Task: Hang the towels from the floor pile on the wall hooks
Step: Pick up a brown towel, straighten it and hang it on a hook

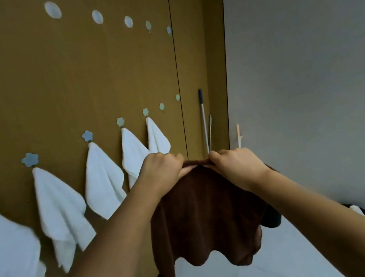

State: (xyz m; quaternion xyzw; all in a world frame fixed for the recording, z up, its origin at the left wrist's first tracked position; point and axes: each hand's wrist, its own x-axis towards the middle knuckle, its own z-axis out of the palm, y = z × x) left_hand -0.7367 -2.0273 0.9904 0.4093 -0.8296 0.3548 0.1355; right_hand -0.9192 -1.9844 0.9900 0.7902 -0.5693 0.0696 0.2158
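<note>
Both hands, left hand (160,168) and right hand (234,163), pinch the brown towel (204,219); bunch one corner and lift it to the free hook (162,106) above.

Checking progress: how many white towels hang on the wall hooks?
5: one at the far left edge, then four in a row rightward. More may hang beyond the left edge.
</note>
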